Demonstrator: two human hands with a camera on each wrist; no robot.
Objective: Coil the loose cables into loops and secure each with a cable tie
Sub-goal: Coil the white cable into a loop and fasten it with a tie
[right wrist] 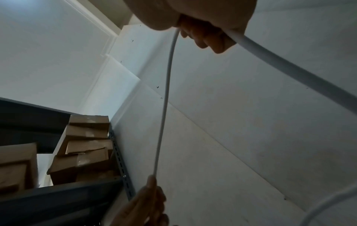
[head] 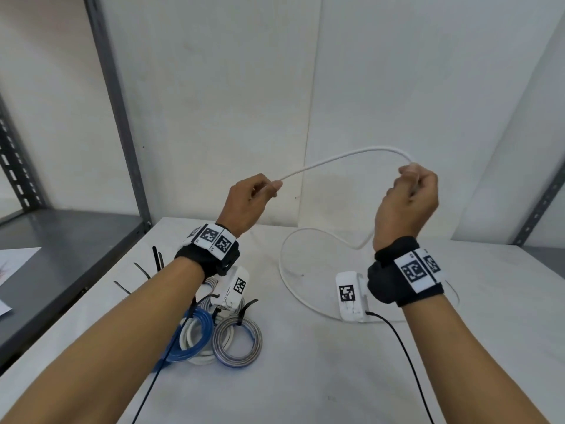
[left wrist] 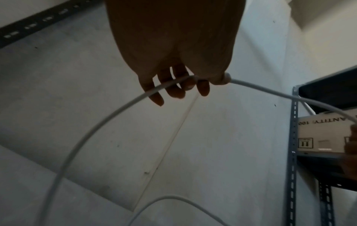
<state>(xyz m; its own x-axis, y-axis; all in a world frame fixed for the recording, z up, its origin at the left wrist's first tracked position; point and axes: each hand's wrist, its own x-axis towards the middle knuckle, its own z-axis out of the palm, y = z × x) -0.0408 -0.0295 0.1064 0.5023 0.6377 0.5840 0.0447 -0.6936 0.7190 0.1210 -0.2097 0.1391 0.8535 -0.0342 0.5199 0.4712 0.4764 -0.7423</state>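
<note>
A loose white cable [head: 345, 156] arches in the air between my two raised hands. My left hand [head: 272, 188] pinches it between thumb and forefinger; in the left wrist view the cable [left wrist: 108, 119] runs under the curled fingers [left wrist: 203, 88]. My right hand [head: 412, 179] grips the other part, fingers curled round it, and the cable [right wrist: 164, 107] drops from that fist in the right wrist view. The rest of the cable [head: 286, 289] lies in a wide loop on the white table [head: 305, 377]. Black cable ties [head: 157, 258] lie at the left.
Tied coils, blue [head: 195, 338], white [head: 195, 359] and grey [head: 238, 341], sit at the table's front left. A grey metal shelf [head: 61, 240] stands to the left, with a rack upright [head: 122, 117]. White wall panels close the back. Cardboard boxes [right wrist: 86, 145] fill a side rack.
</note>
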